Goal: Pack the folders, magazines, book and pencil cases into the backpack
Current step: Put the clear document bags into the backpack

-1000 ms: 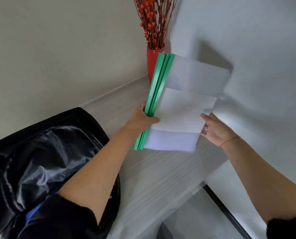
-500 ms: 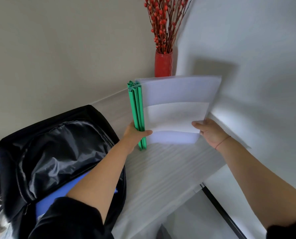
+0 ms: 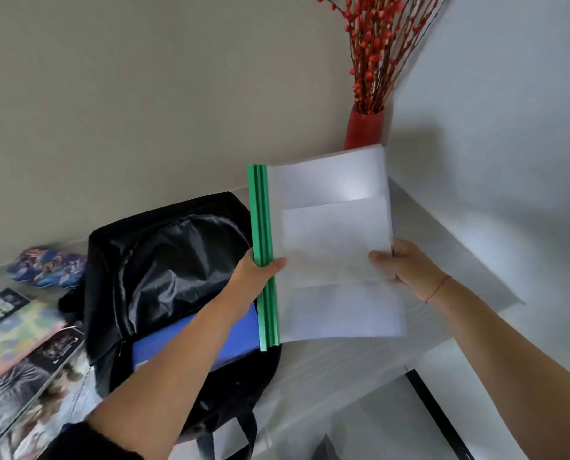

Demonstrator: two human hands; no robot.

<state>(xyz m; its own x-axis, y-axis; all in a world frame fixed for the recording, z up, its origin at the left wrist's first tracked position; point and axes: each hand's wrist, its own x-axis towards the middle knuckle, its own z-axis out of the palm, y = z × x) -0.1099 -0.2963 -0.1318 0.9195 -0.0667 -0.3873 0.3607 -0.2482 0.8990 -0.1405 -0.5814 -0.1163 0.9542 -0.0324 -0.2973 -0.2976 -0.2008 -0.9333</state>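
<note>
I hold a stack of clear folders (image 3: 333, 247) with green spines upright above the table, just right of the backpack. My left hand (image 3: 258, 275) grips the green spine edge. My right hand (image 3: 399, 265) holds the opposite edge. The black backpack (image 3: 164, 260) lies open on the table with a blue folder (image 3: 233, 340) inside it, partly hidden by my left arm. Magazines (image 3: 21, 340) lie to the left of the backpack. A blue patterned pencil case (image 3: 47, 268) sits behind them by the wall.
A red vase (image 3: 365, 129) with red berry branches stands in the table's far corner behind the folders. The light wooden table (image 3: 340, 370) ends at its front edge on the lower right. Walls close off the back and right sides.
The folders have moved left and toward me, from near the vase to the backpack's right edge, and turned upright. The view has swung left, showing the magazines and pencil case.
</note>
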